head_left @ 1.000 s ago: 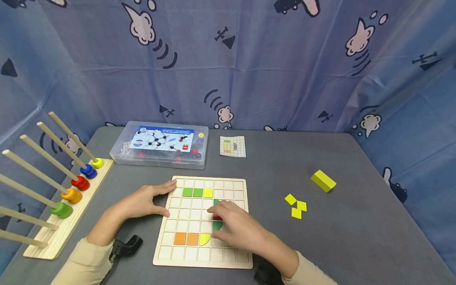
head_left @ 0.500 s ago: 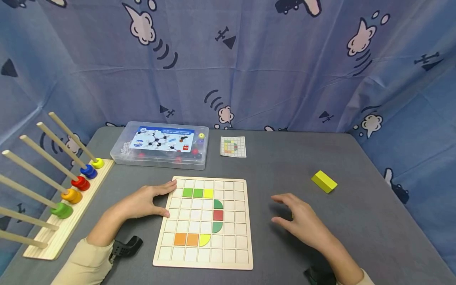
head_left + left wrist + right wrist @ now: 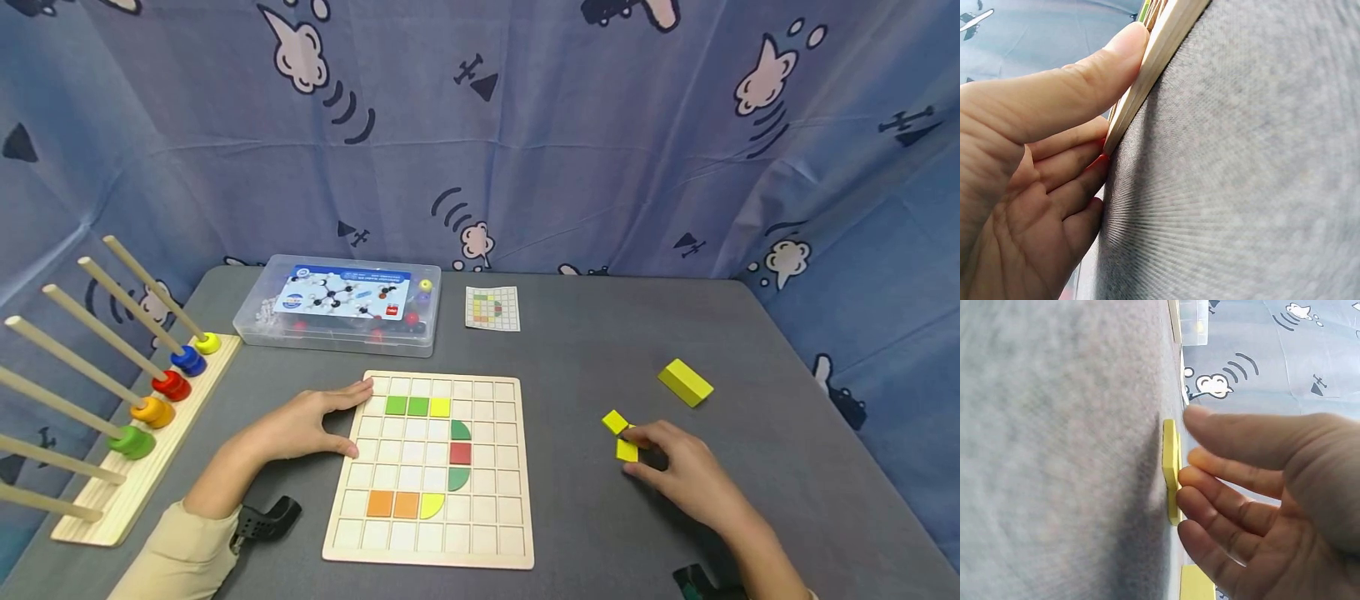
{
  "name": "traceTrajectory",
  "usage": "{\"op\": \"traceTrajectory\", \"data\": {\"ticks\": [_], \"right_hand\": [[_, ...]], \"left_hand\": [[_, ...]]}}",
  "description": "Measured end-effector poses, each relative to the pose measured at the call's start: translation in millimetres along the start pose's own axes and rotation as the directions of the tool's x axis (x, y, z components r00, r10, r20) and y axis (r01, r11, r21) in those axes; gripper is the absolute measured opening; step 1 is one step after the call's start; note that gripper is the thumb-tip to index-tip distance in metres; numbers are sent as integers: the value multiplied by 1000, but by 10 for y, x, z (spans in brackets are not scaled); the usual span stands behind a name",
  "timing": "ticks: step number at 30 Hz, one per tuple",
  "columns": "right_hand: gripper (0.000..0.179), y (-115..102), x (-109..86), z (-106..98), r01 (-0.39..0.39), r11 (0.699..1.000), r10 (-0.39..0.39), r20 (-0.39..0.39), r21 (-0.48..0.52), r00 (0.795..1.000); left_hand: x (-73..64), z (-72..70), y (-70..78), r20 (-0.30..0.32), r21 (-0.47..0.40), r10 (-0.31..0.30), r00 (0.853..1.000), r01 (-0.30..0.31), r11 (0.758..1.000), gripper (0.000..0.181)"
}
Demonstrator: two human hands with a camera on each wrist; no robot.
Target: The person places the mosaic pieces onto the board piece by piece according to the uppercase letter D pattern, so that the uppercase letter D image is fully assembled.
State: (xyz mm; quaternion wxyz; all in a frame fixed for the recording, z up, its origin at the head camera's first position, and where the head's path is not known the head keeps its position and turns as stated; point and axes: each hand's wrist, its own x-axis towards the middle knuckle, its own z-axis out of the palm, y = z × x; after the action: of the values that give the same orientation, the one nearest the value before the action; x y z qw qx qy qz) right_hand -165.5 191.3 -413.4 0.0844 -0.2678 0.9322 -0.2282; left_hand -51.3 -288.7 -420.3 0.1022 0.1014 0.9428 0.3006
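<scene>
A wooden grid board (image 3: 412, 557) lies on the grey table, holding green, yellow, orange and red square tiles plus quarter-round pieces. My left hand (image 3: 303, 427) rests at its left side. In the left wrist view the thumb (image 3: 1129, 47) touches the board's edge (image 3: 1163, 56), the other fingers farther along it. My right hand (image 3: 686, 467) reaches over three small yellow square tiles, its thumb and fingertips apart. One tile (image 3: 615, 422) lies beyond the fingertips and another tile (image 3: 626, 451) between thumb and forefinger. The third is mostly hidden behind the fingers.
A yellow block (image 3: 686, 382) lies behind the right hand. At the back are a small printed grid card (image 3: 492, 309) and a clear plastic case (image 3: 337, 337). A wooden peg stand (image 3: 112, 521) with coloured rings stands at the left. A patterned curtain (image 3: 570, 183) hangs behind.
My right hand has left the board and moved right to the yellow square tiles, uncovering the green and red pieces. My left hand has stayed at the board's edge.
</scene>
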Motion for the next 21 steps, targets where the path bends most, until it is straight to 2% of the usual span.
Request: {"op": "traceTrajectory", "data": {"ticks": [6,16,21], "right_hand": [[30,10,2,57,26,999,-27,-19,-45,999],[28,22,0,100,64,997,-67,-50,-51,997],[26,-38,1,102,69,996,-72,-53,-51,996]], "left_hand": [[0,-2,1,-1,-11,8,1000,-8,1000,89],[-3,5,-17,3,-11,1,1000,-1,1000,91],[10,11,-21,2,-7,-7,1000,7,1000,91]]}}
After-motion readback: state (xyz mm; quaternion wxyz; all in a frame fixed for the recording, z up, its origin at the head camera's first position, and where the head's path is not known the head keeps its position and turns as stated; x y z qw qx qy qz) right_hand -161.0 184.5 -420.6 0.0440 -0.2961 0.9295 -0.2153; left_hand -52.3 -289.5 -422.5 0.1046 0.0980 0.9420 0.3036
